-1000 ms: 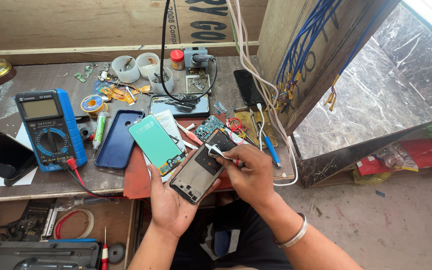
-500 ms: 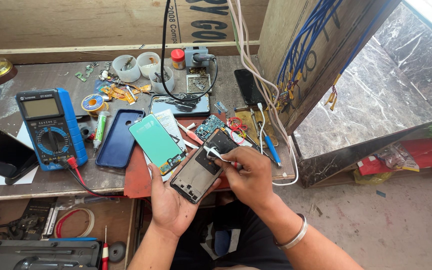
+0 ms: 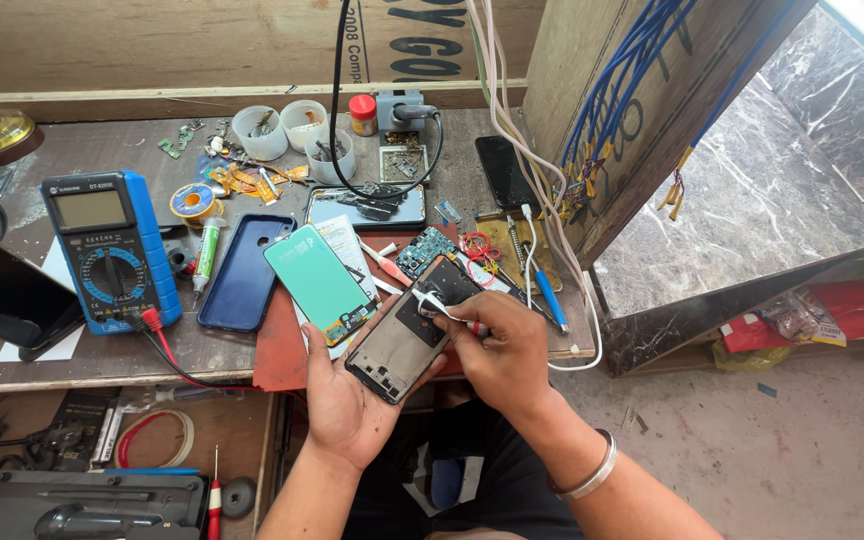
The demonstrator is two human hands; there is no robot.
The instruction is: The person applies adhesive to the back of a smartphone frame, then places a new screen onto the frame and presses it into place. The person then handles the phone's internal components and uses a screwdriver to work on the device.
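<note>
Now the left hand (image 3: 347, 405) is cupping the opened phone (image 3: 407, 330) from below, its long axis running up-right over the surface (image 3: 102, 350) edge; right hand (image 3: 502, 355), fingers closed on tweezers (image 3: 442, 308), is working w/ tips at the phone's upper end

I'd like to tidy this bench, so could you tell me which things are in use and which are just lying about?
In use:
left hand holding opened phone
right hand holding tweezers

Lying about:
multimeter
blue case
green screen
circuit board
solder reel
white cups
</note>
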